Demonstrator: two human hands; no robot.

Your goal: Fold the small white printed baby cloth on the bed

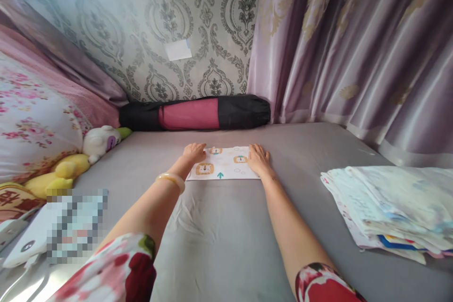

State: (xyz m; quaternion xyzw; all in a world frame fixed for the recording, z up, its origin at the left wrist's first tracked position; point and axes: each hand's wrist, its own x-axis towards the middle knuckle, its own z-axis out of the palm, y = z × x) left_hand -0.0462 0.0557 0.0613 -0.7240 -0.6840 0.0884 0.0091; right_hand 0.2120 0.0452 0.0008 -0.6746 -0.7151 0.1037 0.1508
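Handle the cloth [226, 170], flat on the bed [222, 240], as likely light and limp, best held by 2 short ends, under loosely bent left fingers [200, 146] and spread right fingers [261, 149], with no telling whether gripped.

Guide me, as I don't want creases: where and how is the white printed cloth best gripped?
Probably take the white printed cloth by its left and right ends, coming in from either side, where the left hand and right hand rest. It lies flat, spread crosswise on the grey sheet, so a light pinch at each end should keep it smooth.
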